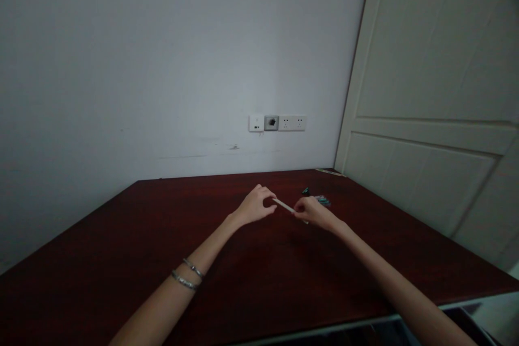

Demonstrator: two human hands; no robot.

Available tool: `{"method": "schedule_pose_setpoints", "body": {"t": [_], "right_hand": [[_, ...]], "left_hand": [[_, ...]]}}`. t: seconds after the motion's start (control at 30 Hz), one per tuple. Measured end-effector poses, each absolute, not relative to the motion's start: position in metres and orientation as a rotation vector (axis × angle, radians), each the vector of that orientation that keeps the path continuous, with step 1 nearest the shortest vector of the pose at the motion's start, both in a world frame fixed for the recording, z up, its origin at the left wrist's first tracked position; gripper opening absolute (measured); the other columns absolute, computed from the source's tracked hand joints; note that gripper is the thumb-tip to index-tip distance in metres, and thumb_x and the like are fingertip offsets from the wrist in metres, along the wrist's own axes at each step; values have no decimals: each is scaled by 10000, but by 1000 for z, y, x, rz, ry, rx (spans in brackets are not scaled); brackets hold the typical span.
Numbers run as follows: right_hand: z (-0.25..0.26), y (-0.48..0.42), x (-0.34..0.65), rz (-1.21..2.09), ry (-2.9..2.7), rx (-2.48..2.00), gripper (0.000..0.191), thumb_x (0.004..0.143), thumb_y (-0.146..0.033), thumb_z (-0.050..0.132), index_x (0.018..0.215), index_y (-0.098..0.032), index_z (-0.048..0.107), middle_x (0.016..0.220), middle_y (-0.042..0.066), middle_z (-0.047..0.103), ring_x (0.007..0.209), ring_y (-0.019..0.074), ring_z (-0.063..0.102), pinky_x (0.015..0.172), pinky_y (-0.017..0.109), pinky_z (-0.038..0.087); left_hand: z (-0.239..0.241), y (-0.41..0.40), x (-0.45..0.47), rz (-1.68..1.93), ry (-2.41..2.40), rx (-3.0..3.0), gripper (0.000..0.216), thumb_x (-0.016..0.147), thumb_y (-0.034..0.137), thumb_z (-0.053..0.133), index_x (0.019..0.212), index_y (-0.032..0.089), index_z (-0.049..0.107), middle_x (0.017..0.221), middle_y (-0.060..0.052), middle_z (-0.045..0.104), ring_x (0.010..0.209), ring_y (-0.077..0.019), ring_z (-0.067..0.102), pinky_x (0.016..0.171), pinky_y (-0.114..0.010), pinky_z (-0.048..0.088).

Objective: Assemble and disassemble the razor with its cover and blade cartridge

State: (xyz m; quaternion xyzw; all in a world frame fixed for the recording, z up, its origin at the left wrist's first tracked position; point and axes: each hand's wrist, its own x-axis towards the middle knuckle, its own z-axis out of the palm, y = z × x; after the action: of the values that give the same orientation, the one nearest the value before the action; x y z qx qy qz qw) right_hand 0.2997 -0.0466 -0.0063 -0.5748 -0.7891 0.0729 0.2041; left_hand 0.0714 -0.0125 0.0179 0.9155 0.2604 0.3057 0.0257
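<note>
A thin white strip (pixel 284 205), like a flat stick, slants down to the right between my hands. My right hand (pixel 314 212) pinches it near its lower part, and a short end pokes out under the fingers. At the upper end is my left hand (pixel 255 204), its thumb and fingers apart in a C shape around the tip. The fingertips are very near that tip; whether they touch it is unclear. Just behind my right hand lie a small dark-and-green item (pixel 306 191) and a clear packet with teal pieces (pixel 323 200), partly hidden by the hand.
The dark red table (pixel 182 238) meets a pale wall (pixel 182 65) with sockets (pixel 292 122). A panelled white door (pixel 421 92) stands along the right side. Near the back right corner rests a narrow strip (pixel 330 172). Below the front edge, an open drawer-like space (pixel 365 334) shows.
</note>
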Motion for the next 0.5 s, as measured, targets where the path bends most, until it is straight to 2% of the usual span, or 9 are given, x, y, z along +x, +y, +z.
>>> {"method": "schedule_pose_setpoints", "body": {"t": [0.07,0.2,0.33,0.5], "right_hand": [[-10,-38,325,149,-2074,-1706,221,719,-272,549,699,-130,716,600,53,663,576,145,584,530,208,356],[-22,-21,388,74,-1782,-1945,236,719,-290,555,689,-125,722,607,73,672,581,159,603,515,209,362],[-41,-10,441,52,-1635,-2089,212,699,-291,591,619,-134,709,596,89,668,638,183,631,531,212,375],[-58,-4,466,94,-1557,-2172,188,705,-277,595,660,-133,708,628,99,677,642,188,639,564,224,406]], "left_hand": [[17,-8,62,1077,891,2677,159,756,256,583,878,174,643,914,-45,649,863,-172,536,857,-335,399],[10,7,40,1116,1073,2490,137,740,237,583,835,175,660,879,-32,671,789,-158,570,895,-363,383],[-1,20,21,1121,1214,2406,154,729,224,569,823,165,676,839,-42,679,794,-172,579,815,-320,426],[-11,30,8,1068,1303,2331,177,726,224,551,822,158,683,836,-49,687,784,-172,601,752,-287,450]]}}
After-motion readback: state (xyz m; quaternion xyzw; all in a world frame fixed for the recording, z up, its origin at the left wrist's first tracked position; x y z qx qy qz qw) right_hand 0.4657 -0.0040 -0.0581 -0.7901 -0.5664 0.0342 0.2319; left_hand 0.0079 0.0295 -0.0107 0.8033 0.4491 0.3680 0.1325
